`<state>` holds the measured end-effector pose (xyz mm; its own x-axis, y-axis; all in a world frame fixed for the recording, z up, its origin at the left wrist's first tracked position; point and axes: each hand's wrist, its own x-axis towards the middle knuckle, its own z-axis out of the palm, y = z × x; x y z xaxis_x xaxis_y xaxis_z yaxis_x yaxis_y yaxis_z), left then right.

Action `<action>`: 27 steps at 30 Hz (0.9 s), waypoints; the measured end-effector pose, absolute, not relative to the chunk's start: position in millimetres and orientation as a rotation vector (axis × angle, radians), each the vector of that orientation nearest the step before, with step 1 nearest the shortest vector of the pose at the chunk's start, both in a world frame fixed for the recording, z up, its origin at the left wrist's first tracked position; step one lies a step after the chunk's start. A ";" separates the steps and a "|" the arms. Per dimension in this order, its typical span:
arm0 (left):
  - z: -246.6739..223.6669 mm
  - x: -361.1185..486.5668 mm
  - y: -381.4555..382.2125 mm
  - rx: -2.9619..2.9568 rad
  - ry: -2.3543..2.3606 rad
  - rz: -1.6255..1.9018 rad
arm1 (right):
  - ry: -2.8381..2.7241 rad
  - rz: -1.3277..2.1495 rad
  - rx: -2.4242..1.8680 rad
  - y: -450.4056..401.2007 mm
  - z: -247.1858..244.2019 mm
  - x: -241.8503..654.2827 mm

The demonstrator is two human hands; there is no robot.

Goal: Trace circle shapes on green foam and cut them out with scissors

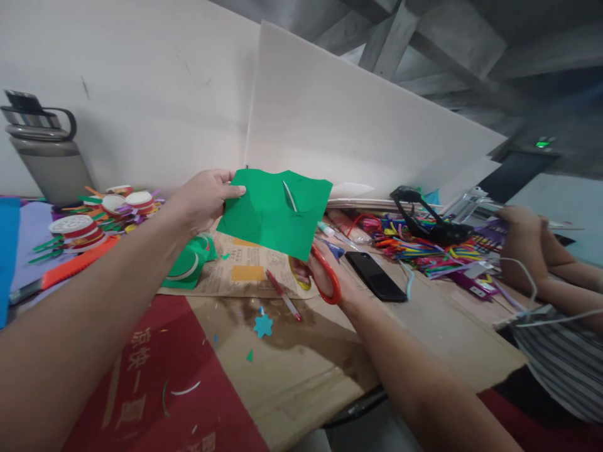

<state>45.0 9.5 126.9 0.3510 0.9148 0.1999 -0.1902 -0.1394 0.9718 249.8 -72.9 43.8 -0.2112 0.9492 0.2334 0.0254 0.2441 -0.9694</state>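
Above the table [292,383], a green sheet [264,207] is held up in the air, I'd guess to leave room for the scissors [335,290], mostly hidden behind it. The left hand [207,196] pinches its left edge, thumb in front, probably to steady it. The right hand [323,269] has fingers in the scissors' handles near the sheet's lower right corner; how tightly they press, I can't tell. Below lie a red pen [284,296] and a blue cutout [264,325].

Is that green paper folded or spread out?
Spread: the green paper shows one broad face without a fold, its edge in the left hand.
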 end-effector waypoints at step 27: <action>116.4 54.0 8.0 1.557 0.761 1.179 | -1.347 1.113 -1.143 -75.6 52.2 249.4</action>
